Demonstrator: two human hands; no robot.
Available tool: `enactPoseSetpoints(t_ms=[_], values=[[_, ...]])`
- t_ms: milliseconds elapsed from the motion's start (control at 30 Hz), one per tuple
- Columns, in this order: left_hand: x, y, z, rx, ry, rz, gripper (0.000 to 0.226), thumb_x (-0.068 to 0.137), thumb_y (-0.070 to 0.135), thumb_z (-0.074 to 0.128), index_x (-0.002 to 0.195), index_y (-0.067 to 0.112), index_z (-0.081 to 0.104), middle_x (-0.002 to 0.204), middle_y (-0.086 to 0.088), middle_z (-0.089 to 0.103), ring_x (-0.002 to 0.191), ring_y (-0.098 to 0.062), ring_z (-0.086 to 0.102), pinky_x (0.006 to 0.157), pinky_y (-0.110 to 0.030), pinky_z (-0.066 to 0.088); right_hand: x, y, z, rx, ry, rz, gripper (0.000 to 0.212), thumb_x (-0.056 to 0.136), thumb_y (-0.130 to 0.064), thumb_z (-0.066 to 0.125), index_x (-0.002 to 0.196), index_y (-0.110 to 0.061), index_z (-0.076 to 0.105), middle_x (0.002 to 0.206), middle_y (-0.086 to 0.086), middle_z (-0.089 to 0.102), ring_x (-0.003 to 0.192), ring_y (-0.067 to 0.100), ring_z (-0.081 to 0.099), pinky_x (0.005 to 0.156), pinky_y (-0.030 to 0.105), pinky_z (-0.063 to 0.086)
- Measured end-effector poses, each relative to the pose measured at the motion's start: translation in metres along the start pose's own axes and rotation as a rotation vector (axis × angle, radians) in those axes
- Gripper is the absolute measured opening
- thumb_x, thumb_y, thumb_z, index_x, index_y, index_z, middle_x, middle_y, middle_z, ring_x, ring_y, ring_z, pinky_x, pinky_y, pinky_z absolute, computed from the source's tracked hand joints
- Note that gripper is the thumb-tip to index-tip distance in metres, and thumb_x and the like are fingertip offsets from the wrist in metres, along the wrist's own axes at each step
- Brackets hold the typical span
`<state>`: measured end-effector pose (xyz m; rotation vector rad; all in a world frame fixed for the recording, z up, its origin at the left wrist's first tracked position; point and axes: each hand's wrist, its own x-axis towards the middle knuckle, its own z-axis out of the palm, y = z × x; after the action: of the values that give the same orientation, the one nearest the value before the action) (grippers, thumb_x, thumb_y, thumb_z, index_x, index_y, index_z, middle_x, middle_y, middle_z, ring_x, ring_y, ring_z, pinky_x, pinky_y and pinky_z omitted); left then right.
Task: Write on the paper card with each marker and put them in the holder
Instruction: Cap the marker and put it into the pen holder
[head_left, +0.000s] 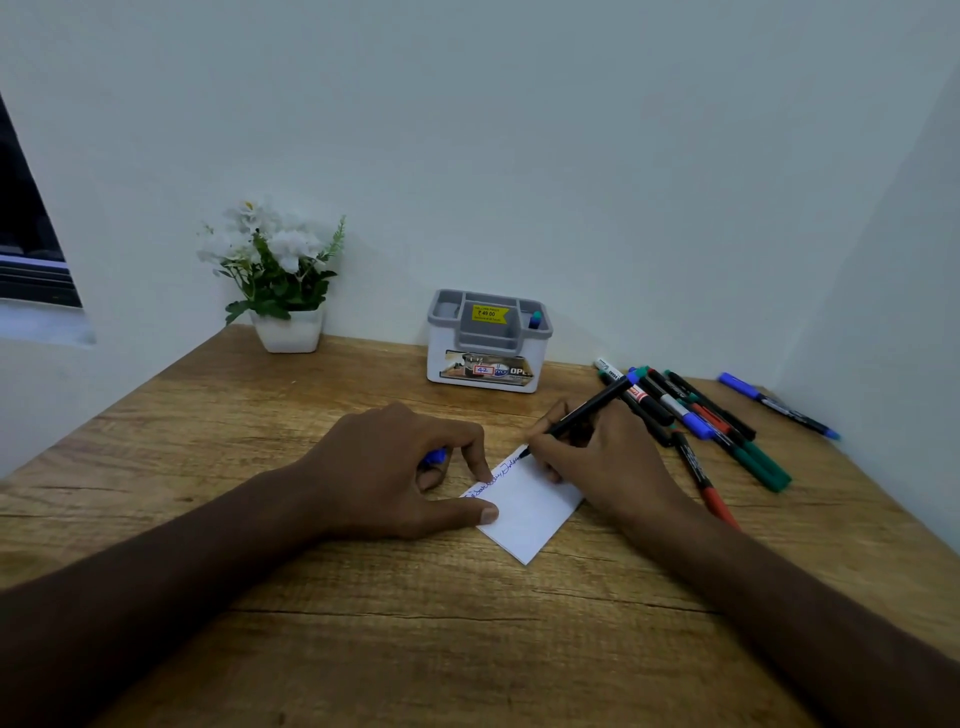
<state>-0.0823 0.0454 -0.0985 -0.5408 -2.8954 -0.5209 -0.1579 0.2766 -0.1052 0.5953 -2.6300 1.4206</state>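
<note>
A small white paper card (524, 506) lies tilted on the grained wooden desk (363, 649), smooth and rectangular, with a line of blue handwriting along its far left edge. The left hand (405, 467) pins the card's left edge with thumb and forefinger, its other fingers curled around a blue marker cap (435, 457). The right hand (597, 457) pinches a slim black-barrelled marker (582, 413), tip touching the card's far corner, blue end pointing far right. To the right lies a loose pile of markers (701, 421) with green, red and blue caps. At the far wall stands a white-and-grey plastic holder (488, 358) with compartments, one marker in its right slot. A white pot of artificial flowers (280, 280) sits far left.
</note>
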Motion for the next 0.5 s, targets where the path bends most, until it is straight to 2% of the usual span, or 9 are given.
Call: enactPoseSetpoints(t_ms=[67, 133, 267, 400, 500], values=[[0.0001, -0.0003, -0.0001, 0.003, 0.004, -0.001, 0.043, 0.079, 0.084, 0.058, 0.106, 0.051, 0.062, 0.065, 0.023, 0.062, 0.069, 0.002, 0.06, 0.057, -0.021, 0.033, 0.0006, 0.0019, 0.0004, 0.001, -0.002, 0.002, 0.007, 0.089, -0.021, 0.078, 0.082, -0.019, 0.079, 0.072, -0.001, 0.078, 0.066, 0.01, 0.073, 0.074, 0.044, 0.064], [0.0001, -0.0005, 0.0001, 0.007, 0.004, -0.003, 0.044, 0.079, 0.085, 0.058, 0.107, 0.052, 0.062, 0.065, 0.022, 0.062, 0.071, 0.003, 0.059, 0.057, -0.021, 0.032, 0.0017, 0.004, 0.0008, 0.003, -0.001, 0.012, 0.008, 0.089, -0.022, 0.078, 0.082, -0.018, 0.079, 0.072, 0.0, 0.078, 0.066, 0.011, 0.073, 0.072, 0.041, 0.063], [0.0008, -0.0009, 0.0007, 0.006, 0.003, -0.004, 0.043, 0.079, 0.084, 0.059, 0.106, 0.051, 0.062, 0.061, 0.02, 0.061, 0.068, 0.003, 0.059, 0.057, -0.021, 0.032, 0.0028, 0.0059, 0.002, -0.022, 0.025, 0.0, 0.011, 0.091, -0.023, 0.077, 0.081, -0.017, 0.078, 0.071, -0.006, 0.077, 0.065, 0.005, 0.072, 0.061, 0.026, 0.058], [0.0005, -0.0015, 0.0014, 0.006, 0.002, -0.003, 0.044, 0.079, 0.084, 0.059, 0.106, 0.05, 0.062, 0.065, 0.024, 0.062, 0.068, 0.002, 0.06, 0.057, -0.021, 0.033, 0.0034, 0.008, 0.0013, 0.004, 0.021, 0.012, 0.008, 0.091, -0.023, 0.076, 0.083, -0.02, 0.078, 0.07, -0.005, 0.078, 0.065, 0.006, 0.072, 0.068, 0.033, 0.061], [0.0008, -0.0032, 0.002, 0.004, -0.002, 0.0, 0.046, 0.079, 0.086, 0.058, 0.108, 0.051, 0.061, 0.069, 0.025, 0.063, 0.071, 0.003, 0.06, 0.058, -0.021, 0.034, 0.0043, 0.009, 0.0017, 0.012, 0.027, 0.033, 0.009, 0.09, -0.024, 0.077, 0.081, -0.022, 0.077, 0.072, -0.007, 0.078, 0.067, 0.003, 0.072, 0.065, 0.027, 0.059]])
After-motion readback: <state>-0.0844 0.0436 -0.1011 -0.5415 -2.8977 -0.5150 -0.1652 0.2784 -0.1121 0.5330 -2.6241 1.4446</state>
